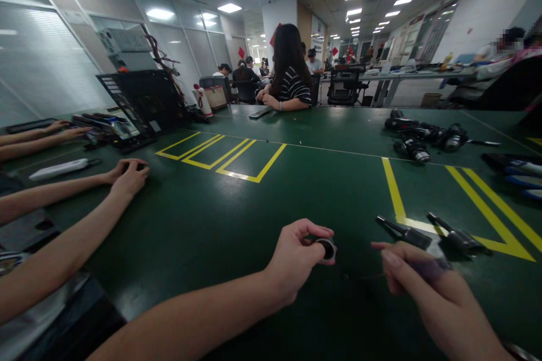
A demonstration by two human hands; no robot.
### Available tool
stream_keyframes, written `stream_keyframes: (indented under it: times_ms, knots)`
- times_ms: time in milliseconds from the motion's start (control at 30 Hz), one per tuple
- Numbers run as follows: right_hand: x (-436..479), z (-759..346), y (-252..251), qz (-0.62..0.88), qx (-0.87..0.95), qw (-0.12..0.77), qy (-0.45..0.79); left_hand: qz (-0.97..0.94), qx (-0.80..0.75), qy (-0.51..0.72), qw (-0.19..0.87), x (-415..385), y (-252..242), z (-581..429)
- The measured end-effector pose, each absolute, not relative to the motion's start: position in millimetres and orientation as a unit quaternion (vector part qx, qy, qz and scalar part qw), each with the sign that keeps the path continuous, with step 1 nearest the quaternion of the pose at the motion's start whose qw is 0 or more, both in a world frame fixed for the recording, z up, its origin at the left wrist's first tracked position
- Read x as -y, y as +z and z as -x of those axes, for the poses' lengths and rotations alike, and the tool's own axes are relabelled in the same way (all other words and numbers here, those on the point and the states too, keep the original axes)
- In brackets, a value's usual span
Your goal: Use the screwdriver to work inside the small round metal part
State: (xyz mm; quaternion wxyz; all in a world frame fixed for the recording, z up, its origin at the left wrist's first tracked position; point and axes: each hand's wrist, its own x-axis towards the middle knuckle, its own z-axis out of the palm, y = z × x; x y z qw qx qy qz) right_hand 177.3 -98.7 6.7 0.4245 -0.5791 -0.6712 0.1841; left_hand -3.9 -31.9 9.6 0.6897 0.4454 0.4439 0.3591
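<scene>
My left hand [296,256] pinches a small round metal ring [327,250] with a dark opening, held above the green table [203,225]. To its right, my right hand [423,279] is closed round a screwdriver with a translucent purplish handle [429,269]; its thin shaft points left toward a small dark piece [346,277] below the ring. Just beyond my right hand lie two dark tool parts with narrow shafts, one [412,236] on the left and another [459,237] on the right, by the yellow tape. The ring and the screwdriver are apart.
Black tools [417,135] lie at the back right, with blue-edged items [523,175] at the right edge. Another person's hands [129,175] rest at the left near a white device [61,169]. Black equipment [148,98] stands behind. A person in stripes [296,90] sits across the table.
</scene>
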Motion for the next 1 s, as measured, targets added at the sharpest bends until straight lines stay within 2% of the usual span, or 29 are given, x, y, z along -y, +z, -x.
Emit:
stream_keyframes:
  times_ms: [233,633,700,867,1000]
  knots:
    - [91,-173,2,0.605,0.643,0.374,0.283,-0.434,-0.429,0.343,0.714,32,13,8]
    - [89,-171,-4,0.618,0.615,0.339,0.353,-0.421,-0.437,0.317,0.729,35,17,12]
    - [87,-171,-8,0.615,0.572,0.367,0.399,-0.419,-0.442,0.316,0.728,34,19,12]
    - [84,-171,-14,0.567,0.403,0.509,0.507,-0.417,-0.45,0.315,0.724,34,23,13]
    - [93,-178,-9,0.496,0.456,0.594,0.439,-0.421,-0.458,0.316,0.717,36,24,12]
